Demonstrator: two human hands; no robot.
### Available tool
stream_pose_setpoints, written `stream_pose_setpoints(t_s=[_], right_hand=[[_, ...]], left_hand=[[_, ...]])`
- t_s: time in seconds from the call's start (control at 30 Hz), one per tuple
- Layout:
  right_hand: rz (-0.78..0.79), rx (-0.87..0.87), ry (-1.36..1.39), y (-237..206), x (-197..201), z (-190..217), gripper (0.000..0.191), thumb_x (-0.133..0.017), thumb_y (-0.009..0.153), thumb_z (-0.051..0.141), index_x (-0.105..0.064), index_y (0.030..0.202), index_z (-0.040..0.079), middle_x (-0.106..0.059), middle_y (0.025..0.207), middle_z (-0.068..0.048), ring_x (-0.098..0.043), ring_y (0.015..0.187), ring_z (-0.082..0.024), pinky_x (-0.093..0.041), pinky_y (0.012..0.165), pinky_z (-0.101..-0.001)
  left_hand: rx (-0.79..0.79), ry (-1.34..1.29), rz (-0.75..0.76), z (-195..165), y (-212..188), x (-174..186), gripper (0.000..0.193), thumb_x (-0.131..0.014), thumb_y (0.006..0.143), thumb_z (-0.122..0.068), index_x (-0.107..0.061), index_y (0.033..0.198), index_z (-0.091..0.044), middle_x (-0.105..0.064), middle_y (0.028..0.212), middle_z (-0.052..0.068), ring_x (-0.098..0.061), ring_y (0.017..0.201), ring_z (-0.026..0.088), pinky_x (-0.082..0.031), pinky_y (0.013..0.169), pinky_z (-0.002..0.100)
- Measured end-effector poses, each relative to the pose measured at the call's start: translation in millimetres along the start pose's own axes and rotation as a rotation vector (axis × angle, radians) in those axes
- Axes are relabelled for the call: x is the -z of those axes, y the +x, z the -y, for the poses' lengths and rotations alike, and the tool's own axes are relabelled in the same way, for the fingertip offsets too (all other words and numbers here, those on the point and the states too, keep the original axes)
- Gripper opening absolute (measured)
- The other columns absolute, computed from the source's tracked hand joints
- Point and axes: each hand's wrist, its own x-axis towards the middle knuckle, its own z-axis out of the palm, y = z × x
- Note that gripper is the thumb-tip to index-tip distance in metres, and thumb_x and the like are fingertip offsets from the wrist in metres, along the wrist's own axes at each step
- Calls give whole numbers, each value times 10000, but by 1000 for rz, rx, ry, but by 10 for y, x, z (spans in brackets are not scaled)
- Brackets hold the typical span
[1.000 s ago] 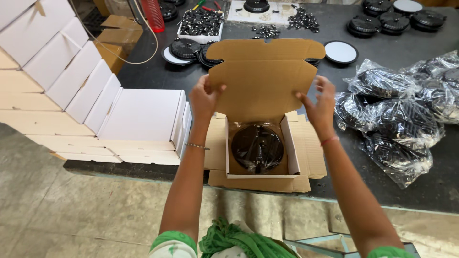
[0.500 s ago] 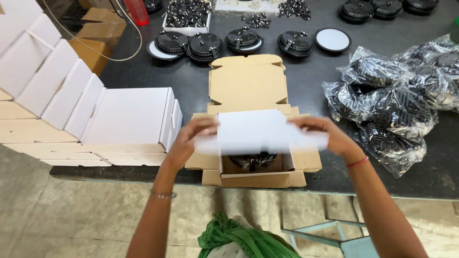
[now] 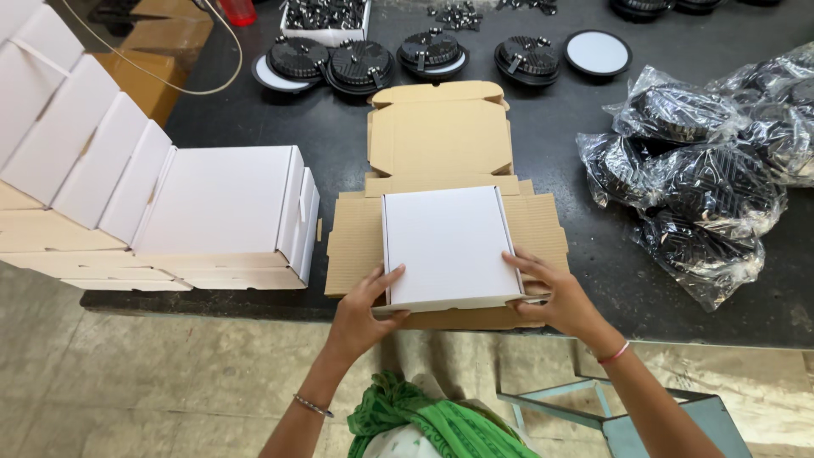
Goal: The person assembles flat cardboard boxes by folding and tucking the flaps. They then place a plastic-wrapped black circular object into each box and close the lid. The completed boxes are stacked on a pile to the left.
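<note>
Two hands on one closed white box point(image 3: 448, 244).
We grasp its near corners, left hand point(image 3: 360, 315) and right hand point(image 3: 555, 297), above unfolded brown cardboard point(image 3: 441, 140) on the dark table point(image 3: 560, 170).

The closed white cardboard box point(image 3: 449, 246) looks smooth and matt, held at its near corners by the left hand point(image 3: 360, 315) and right hand point(image 3: 555, 297). Under it lies a flat brown corrugated cardboard sheet point(image 3: 356, 242) (ribbed, dull). The clear plastic bags point(image 3: 704, 182) are crinkled and glossy; the dark tabletop point(image 3: 543, 144) looks matt.

Box point(image 3: 449, 246) on flat cardboard point(image 3: 356, 242).
</note>
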Motion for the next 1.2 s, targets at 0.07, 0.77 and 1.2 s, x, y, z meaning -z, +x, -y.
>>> stream_pose_setpoints(t_s=[0.07, 0.77, 1.2], right_hand=[[-25, 94, -79, -31, 12, 65, 807, -843, 691, 172, -572, 1448, 239, -504, 1577, -74, -679, 1211, -254, -556, 963, -398], [-305, 609, -577, 1150, 1080, 1038, 272, -736, 906, 175, -786, 1163, 99, -676, 1264, -97, -676, 1075, -204, -564, 935, -315], [-259, 150, -184, 1352, 1008, 1584, 255, -697, 931, 150, -734, 1092, -46, -753, 850, -74, -733, 747, -114, -637, 683, -269]], left_hand=[[20, -100, 7, -70, 23, 60, 849, -922, 692, -247, -568, 1463, -269, -691, 1333, 189, -744, 1119, 284, -611, 965, 370], [-320, 311, -323, -405, 1840, 1102, 218, -795, 850, -342, -821, 950, -151, -741, 821, 66, -694, 754, 272, -532, 678, 394], [159, -195, -225, -643, 2165, 1121, 302, -742, 921, -332, -794, 955, -36, -754, 724, 30, -749, 592, 106, -619, 520, 232]])
